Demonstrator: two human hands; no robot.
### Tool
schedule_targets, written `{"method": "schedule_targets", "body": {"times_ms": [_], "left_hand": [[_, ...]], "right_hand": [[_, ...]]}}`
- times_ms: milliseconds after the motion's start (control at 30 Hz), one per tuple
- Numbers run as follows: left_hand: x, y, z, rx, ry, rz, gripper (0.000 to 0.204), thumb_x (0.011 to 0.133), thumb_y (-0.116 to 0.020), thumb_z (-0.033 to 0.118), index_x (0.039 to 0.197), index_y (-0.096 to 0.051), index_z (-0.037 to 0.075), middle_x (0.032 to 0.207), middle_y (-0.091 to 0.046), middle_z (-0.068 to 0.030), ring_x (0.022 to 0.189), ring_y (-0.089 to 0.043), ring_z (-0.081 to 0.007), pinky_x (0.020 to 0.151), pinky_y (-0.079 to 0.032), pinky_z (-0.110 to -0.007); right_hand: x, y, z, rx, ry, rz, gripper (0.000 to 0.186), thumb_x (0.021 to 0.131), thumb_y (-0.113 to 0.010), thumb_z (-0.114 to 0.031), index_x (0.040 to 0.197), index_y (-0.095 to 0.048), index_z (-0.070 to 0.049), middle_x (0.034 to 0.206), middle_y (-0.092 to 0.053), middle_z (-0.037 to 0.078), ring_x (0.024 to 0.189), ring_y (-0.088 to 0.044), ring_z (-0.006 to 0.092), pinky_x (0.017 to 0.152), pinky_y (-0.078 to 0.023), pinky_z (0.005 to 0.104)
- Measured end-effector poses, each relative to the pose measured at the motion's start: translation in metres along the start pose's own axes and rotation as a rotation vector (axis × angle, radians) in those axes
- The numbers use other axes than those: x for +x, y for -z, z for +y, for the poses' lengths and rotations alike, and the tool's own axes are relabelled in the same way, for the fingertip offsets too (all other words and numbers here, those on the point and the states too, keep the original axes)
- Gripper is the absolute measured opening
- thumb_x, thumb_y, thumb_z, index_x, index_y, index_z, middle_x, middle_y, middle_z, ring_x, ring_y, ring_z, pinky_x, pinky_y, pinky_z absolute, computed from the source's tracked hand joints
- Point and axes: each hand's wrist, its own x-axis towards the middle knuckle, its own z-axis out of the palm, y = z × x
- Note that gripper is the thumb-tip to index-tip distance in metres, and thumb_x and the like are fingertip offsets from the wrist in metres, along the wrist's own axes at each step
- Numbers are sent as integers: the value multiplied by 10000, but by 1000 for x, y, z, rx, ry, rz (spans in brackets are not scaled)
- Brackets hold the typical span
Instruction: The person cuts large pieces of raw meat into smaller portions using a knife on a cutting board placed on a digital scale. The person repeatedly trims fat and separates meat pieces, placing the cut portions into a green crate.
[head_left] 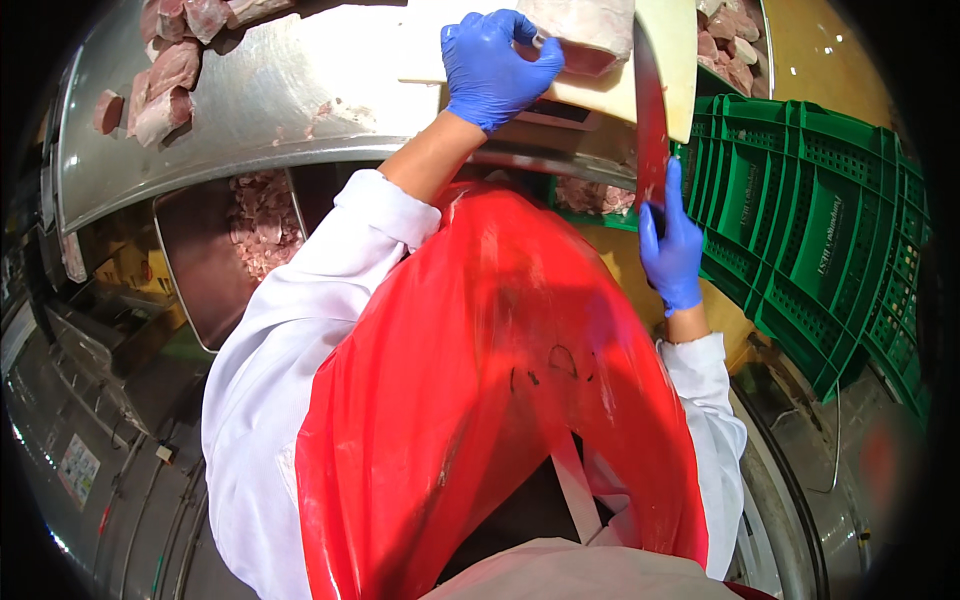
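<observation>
A thick block of pale pink meat with a white fat layer (590, 30) lies on a white cutting board (678, 50) at the top of the view. My left hand (495, 65), in a blue glove, is closed at the meat's left edge, thumb and curled fingers pinching it there. In my right hand (672, 245), also blue-gloved, is the dark handle of a long knife (652, 125). Its blade points away from me, alongside the meat's right end and over the board. My right index finger stretches along the blade's base.
Several cut meat chunks (165, 95) sit on the steel table (260, 90) at the far left. Green plastic crates (800, 215) stand at the right, near a container of meat pieces (730, 45). Below the table edge are a tray of trimmings (265, 225) and a green crate with meat (595, 196).
</observation>
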Motion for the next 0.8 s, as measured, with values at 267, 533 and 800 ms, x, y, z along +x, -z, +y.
{"method": "schedule_targets", "body": {"times_ms": [267,533,800], "left_hand": [[-5,0,-26,-138,-57,102,89,776,-778,144,749,-722,80,710,-703,-64,629,-654,-231,624,-525,-363],[-15,-13,-27,-125,-107,167,75,751,-779,142,771,-708,124,735,-687,-20,686,-640,-225,712,-468,-380],[-31,-8,-29,-68,-99,206,98,750,-752,144,735,-657,165,709,-636,0,716,-616,-230,751,-416,-394]], "right_hand": [[169,-33,-83,-190,221,73,684,938,-608,-144,1581,-384,-208,804,-693,246,687,-677,441,636,-539,533],[168,-9,-116,-540,244,-303,788,904,-577,-63,1621,-289,-217,793,-687,252,683,-673,437,618,-533,526],[103,68,-122,-792,184,-668,921,827,-597,-10,1649,-219,-182,767,-659,175,631,-674,368,571,-549,488]]}}
